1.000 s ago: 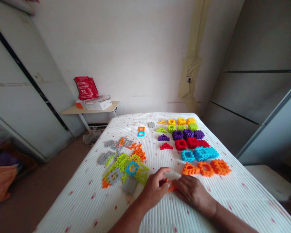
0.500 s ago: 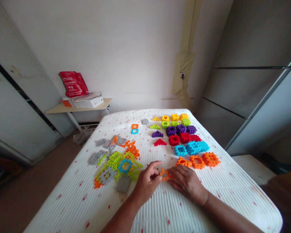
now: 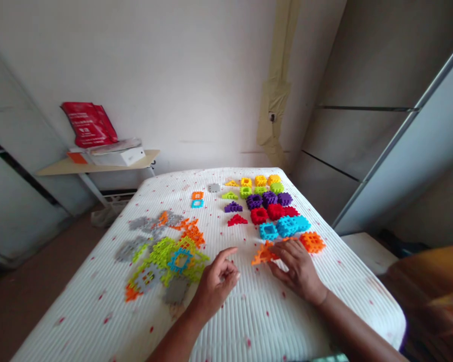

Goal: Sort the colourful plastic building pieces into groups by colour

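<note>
My right hand [image 3: 297, 269] lies on the white mattress [image 3: 272, 322] with its fingertips on the right edge of an orange triangle piece [image 3: 262, 254]. The triangle sits at the left end of the orange squares [image 3: 312, 242]. My left hand [image 3: 216, 280] rests a little to the left, holding nothing, its index finger stretched out and the others loosely curled. Beyond lie sorted rows of blue [image 3: 283, 227], red [image 3: 266, 214], purple [image 3: 262, 200], green and yellow [image 3: 259, 181] pieces. A loose heap of green, grey and orange pieces [image 3: 166, 254] lies left of my left hand.
A small side table [image 3: 98, 165] with a red bag [image 3: 88, 124] and a white box stands by the far wall on the left. Grey cabinet panels [image 3: 392, 151] run along the right. Orange-brown cloth [image 3: 430, 286] shows at the lower right, past the mattress edge.
Both hands pinched the orange triangle between them before. Now my left hand has let go and drawn back, and my right hand has carried the triangle up to the orange row. The view swung right.
</note>
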The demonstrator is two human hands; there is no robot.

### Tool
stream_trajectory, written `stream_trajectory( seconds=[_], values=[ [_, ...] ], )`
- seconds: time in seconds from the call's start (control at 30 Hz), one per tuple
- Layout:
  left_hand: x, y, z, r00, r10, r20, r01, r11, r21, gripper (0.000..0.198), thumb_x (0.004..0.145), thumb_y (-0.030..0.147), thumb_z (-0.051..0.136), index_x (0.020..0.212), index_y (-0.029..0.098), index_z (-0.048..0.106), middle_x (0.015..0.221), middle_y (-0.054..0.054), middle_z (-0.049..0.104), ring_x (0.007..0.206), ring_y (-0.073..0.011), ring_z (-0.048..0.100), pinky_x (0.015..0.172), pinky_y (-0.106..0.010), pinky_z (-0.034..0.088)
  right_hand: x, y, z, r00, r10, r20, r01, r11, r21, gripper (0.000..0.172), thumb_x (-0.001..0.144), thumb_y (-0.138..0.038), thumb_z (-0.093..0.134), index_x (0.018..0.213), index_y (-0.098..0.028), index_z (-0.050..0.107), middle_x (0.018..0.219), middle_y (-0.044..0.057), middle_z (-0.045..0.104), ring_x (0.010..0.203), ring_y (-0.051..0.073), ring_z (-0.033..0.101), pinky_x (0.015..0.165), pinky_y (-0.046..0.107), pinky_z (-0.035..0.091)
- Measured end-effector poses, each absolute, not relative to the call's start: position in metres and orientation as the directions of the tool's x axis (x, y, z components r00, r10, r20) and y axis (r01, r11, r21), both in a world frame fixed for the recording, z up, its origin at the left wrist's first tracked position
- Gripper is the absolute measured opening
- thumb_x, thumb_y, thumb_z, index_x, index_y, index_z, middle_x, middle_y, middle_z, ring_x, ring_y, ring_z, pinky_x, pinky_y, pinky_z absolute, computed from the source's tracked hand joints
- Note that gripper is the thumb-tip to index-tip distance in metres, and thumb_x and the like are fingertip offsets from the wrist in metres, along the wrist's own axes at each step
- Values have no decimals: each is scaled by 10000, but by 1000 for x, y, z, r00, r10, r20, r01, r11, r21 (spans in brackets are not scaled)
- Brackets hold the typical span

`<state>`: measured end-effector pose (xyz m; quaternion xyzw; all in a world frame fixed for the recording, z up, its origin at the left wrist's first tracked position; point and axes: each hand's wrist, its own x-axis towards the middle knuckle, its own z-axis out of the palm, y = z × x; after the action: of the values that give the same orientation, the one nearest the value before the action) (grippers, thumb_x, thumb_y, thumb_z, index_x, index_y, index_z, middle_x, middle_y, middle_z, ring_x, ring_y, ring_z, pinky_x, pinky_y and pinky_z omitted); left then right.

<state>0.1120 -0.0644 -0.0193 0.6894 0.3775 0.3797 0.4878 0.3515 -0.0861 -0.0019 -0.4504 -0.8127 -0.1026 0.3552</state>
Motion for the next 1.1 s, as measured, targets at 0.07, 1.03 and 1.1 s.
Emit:
stream_trajectory(
  seconds=[0.07,1.03,1.1],
  values=[
    [112,-64,-20,425,891,157,145,-239,960,475,800,312,538,1237,153,441,697,15,571,659,-124,544,648,-245,424,366,-84,0,-290,676,677,839,520,-160,171,837,-243,557,989,-176,596,901,85,638,836,216,561,744,371,423],
    [113,-63,-19,432,889,153,180,-251,951,470,781,320,544,1209,139,477,677,13,572,632,-122,534,619,-242,415,371,-74,-2,-310,805,505,899,421,-119,200,843,-281,525,981,-179,627,900,90,633,863,230,520,762,368,370],
    [113,-63,-19,430,890,153,182,-251,951,466,781,322,543,1206,140,477,677,14,569,634,-122,533,620,-242,414,371,-74,-3,-311,807,502,899,421,-121,203,841,-278,525,982,-175,628,907,91,635,864,229,521,763,370,370]
  ],
)
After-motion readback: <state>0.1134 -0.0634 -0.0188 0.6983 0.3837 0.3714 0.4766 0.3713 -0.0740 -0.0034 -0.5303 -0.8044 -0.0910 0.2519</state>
